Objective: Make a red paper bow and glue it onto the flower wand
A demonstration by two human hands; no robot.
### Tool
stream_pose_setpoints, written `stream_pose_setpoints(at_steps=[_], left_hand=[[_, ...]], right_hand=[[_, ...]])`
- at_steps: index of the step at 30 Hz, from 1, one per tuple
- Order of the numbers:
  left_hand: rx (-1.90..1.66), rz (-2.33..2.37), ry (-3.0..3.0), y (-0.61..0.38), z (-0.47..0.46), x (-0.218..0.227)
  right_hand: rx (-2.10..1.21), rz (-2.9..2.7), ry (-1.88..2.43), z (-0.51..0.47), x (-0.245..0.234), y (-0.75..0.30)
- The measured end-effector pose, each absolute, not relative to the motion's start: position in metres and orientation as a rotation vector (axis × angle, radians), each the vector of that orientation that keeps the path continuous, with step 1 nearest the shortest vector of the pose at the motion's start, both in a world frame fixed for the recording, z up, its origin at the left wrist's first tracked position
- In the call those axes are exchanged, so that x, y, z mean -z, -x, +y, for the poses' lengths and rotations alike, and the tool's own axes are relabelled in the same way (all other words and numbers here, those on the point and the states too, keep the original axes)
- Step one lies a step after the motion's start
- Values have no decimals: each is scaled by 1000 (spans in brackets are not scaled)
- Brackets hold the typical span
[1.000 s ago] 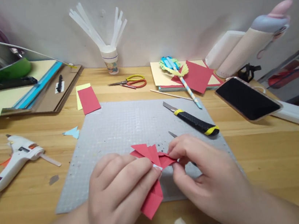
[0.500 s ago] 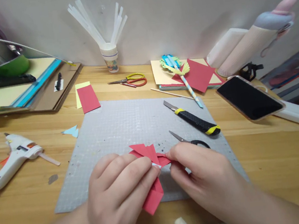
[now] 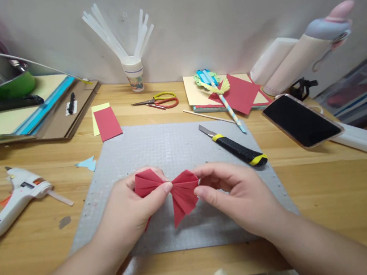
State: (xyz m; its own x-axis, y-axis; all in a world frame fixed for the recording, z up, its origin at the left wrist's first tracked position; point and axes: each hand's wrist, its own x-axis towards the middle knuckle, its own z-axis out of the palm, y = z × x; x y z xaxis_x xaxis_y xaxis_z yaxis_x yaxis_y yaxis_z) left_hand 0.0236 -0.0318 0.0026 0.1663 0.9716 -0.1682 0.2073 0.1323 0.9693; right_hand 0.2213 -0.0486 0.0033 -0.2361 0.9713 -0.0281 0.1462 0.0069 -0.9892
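A red folded-paper bow (image 3: 184,193) with pleated loops and a fanned tail is held above the grey cutting mat (image 3: 158,147). My left hand (image 3: 134,202) pinches it at the centre, thumb in front, the other fingers behind the left loop. With thumb and fingertips, my right hand (image 3: 233,194) grips the right loop's outer edge. Part of the left tail is hidden behind my left hand. Beyond my right hand lies a utility knife (image 3: 239,148) with a black and yellow handle, its blade out.
A white glue gun (image 3: 24,190) lies at left, near a light-blue paper scrap (image 3: 86,164). Behind the mat are red-handled scissors (image 3: 161,100), red and yellow paper pieces (image 3: 108,123), a cup of glue sticks (image 3: 135,78) and a paper flower (image 3: 221,94). A phone (image 3: 303,119) rests at right.
The red paper bow has been turned over, so its pleated loops and tail now show. My left thumb has come to the front at its centre. My right hand now covers the small scissors.
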Motion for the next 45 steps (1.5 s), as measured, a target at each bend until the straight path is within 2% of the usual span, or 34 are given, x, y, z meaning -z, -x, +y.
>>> stream_pose_setpoints(at_steps=[6,21,28,45], left_hand=[[-798,1274,-1189,-27,-32,4],[-818,1313,-1079,-27,-30,12],[-727,1199,-973,-26,-28,12],[-732,1212,-956,-26,-28,13]], right_hand=[[-1673,-1171,1082,-44,7,-215],[-1744,-1053,1167,-37,10,-219],[-1971,-908,999,-33,14,-224],[-1865,-928,1057,-35,17,-221]])
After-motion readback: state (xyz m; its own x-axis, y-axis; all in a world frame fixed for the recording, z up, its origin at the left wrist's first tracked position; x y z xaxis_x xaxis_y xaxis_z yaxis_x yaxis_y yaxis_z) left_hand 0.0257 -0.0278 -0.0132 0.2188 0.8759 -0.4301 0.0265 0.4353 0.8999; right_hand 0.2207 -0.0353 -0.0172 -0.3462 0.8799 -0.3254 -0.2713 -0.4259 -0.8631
